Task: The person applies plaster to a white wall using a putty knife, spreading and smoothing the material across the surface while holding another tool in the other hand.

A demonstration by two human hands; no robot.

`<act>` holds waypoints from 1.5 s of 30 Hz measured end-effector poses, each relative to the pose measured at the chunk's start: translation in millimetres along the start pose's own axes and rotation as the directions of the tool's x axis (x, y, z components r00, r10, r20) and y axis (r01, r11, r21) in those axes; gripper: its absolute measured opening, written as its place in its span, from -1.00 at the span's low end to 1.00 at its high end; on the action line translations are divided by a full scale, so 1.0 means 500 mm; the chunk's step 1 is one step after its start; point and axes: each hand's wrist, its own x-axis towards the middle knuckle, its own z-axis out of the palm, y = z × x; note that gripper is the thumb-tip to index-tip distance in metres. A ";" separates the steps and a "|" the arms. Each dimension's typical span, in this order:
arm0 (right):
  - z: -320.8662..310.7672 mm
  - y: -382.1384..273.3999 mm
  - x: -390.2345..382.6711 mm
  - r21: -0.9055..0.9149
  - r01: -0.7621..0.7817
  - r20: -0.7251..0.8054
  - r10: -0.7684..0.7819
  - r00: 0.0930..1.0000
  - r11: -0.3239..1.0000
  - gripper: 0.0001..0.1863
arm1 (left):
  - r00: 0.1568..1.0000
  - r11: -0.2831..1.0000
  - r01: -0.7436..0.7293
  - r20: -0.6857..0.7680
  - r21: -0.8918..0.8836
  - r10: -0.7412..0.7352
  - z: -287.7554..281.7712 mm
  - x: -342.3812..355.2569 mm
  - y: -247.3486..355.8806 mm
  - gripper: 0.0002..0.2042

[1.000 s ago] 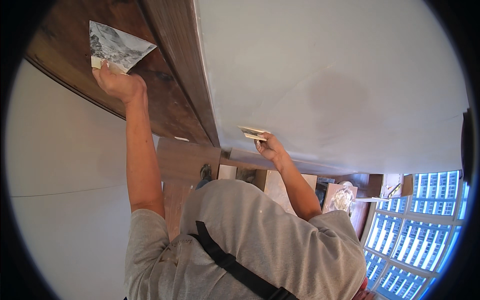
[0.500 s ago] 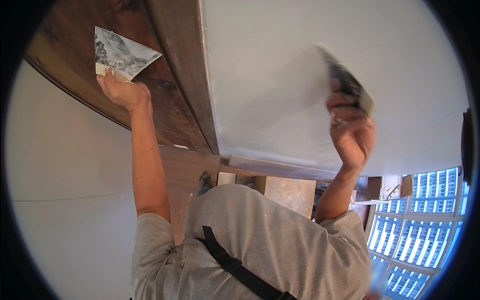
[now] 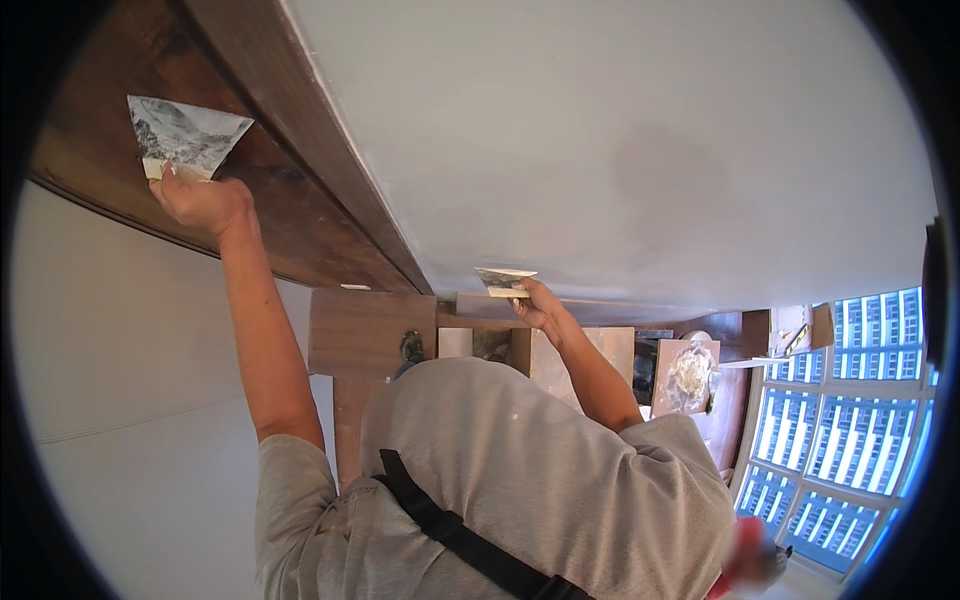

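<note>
My left hand grips the pale handle end of a wide putty knife, its blade smeared grey and white, held up in front of the dark wooden door frame. Lower down on the right, my right hand is closed around a second putty knife. That blade is close to the bottom of the smooth light-grey wall, near the baseboard; whether its edge touches cannot be made out. Both blades carry smears of filler.
A brown board with a heap of white filler lies at the right, past the boxes. A barred window is at far right. Another person in red shows at the lower right. My shoe rests on brown flooring.
My right hand has come down and left with its putty knife, from high on the wall to near the baseboard. My left hand has shifted slightly left and down, still holding its knife.
</note>
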 end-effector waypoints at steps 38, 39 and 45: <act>0.190 -0.125 -0.647 -0.797 0.519 0.486 -0.837 0.251 -0.308 -0.58 | 0.077 0.404 0.793 0.583 0.455 -0.809 -0.068 -0.641 0.191 -0.81; 0.179 -0.113 -0.649 -0.782 0.453 0.558 -0.805 0.201 -0.429 -0.41 | 0.073 0.396 0.795 0.575 0.460 -0.815 -0.053 -0.658 0.198 -0.82; 0.136 -0.065 -0.650 -0.882 0.038 0.440 -0.792 0.423 -0.470 -0.32 | 0.075 0.508 0.702 0.657 0.500 -0.750 -0.034 -0.755 0.192 -0.81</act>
